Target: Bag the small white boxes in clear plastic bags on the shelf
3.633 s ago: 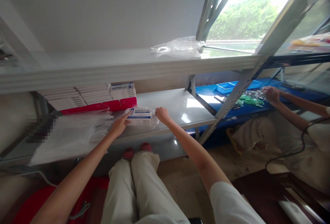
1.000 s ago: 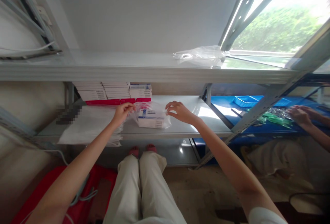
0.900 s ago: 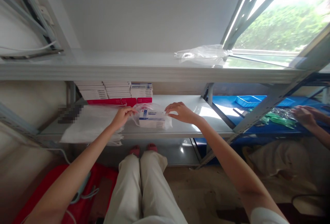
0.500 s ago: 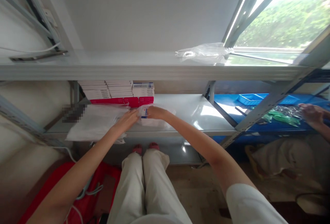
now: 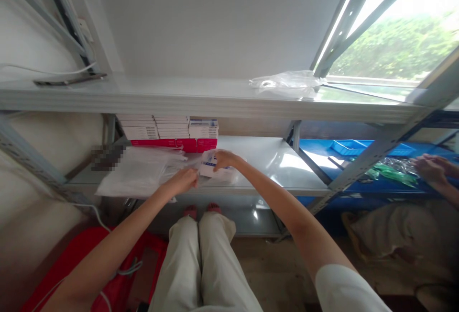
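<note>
Beige cloth trousers (image 5: 201, 264) come nearest, at six o'clock. Beyond them, the left hand (image 5: 185, 181) has its grip pinched on the edge of a clear, crinkled plastic bag (image 5: 232, 176). Inside it, on a grey metal shelf (image 5: 260, 156), lies a white, blue-marked oblong box (image 5: 206, 170); the right hand (image 5: 224, 160) bends over it, whether grasping I cannot tell. From the box, translucent plastic sleeves (image 5: 131, 173) lie at nine o'clock, stacked white boxes (image 5: 172, 129) with red fronts at half past ten. Well apart, at three, are another person's hands (image 5: 432, 167) at a blue desk (image 5: 310, 147).
</note>
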